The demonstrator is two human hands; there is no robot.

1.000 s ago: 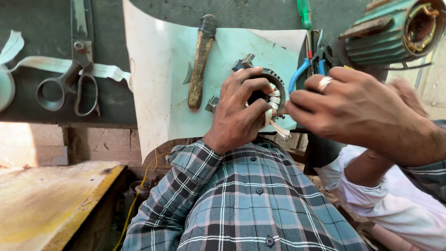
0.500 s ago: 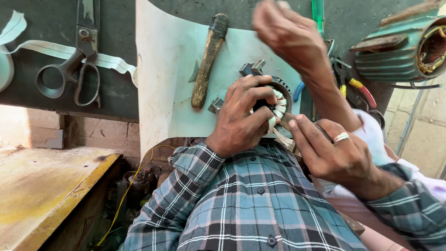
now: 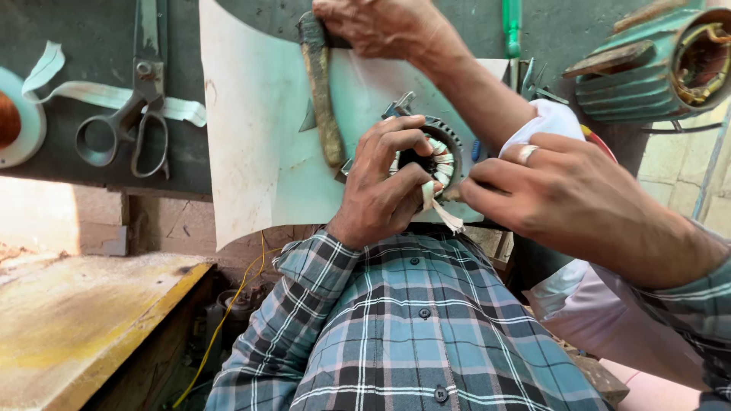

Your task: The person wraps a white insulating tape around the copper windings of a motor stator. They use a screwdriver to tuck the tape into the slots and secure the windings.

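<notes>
Looking down from the head camera, nearest is the wearer's own plaid shirt (image 3: 403, 335), blue, grey and white, filling the bottom of the view. Just beyond the shirt, the left hand (image 3: 384, 186) is curled closed around a small round motor stator (image 3: 434, 156), a dark metal ring with pale insulating strips set around its inner opening. The stator is the landmark for everything else. The left grip is closed on the stator's left rim, thumb and fingers wrapped over it. To the right of the stator, the right hand (image 3: 567, 194), wearing a ring, is pinched closed, with its fingertips meeting a white paper strip (image 3: 442, 209) that hangs from the stator's lower edge.

Under the stator lies a large pale sheet (image 3: 259, 152), spread over the dark table (image 3: 91, 84). Just left of the stator, a worn wooden-handled tool (image 3: 324, 106) lies on that sheet, pointing away from the wearer. Above the stator, another person's hand (image 3: 381, 27) reaches in from the top and rests on the far end of that tool; its forearm runs down to a white sleeve (image 3: 544, 122) right of the stator.

Far left of the stator, metal scissors (image 3: 129, 129) lie on the table over a strip of white tape (image 3: 106, 95). Up and right of the stator sits a green ribbed motor housing (image 3: 647, 68), open at its end, with copper windings visible inside. Below left of the stator is a yellowed wooden surface (image 3: 76, 320).
</notes>
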